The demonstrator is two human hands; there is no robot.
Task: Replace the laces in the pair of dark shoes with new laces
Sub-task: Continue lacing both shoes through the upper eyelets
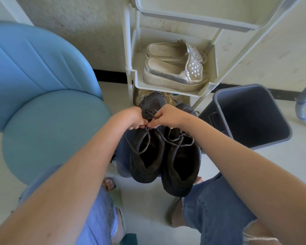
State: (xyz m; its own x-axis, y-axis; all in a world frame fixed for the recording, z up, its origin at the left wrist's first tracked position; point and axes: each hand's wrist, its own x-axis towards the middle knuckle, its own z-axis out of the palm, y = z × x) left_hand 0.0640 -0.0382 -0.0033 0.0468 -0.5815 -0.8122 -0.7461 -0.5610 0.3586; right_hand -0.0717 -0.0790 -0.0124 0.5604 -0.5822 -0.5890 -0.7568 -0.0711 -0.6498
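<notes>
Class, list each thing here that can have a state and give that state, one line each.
Dark brown lace-up shoe nearer the blue chair: laced, lace held.
Dark brown lace-up shoe nearer the grey plastic bin: laced.
Left hand: pinches the dark lace.
Right hand: pinches the same lace.
Grey plastic bin: lidless, upright.
Silver slip-on shoes: paired on the rack shelf.

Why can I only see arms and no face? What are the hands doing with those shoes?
The camera sits on the person's head and looks down, so you see only their arms and knees. The left hand and right hand both pinch the lace of one of the dark shoes. Both shoes are still laced. Behind them stands a pale shoe rack holding silver shoes. A grey bin is on the right and a blue chair on the left.
</notes>
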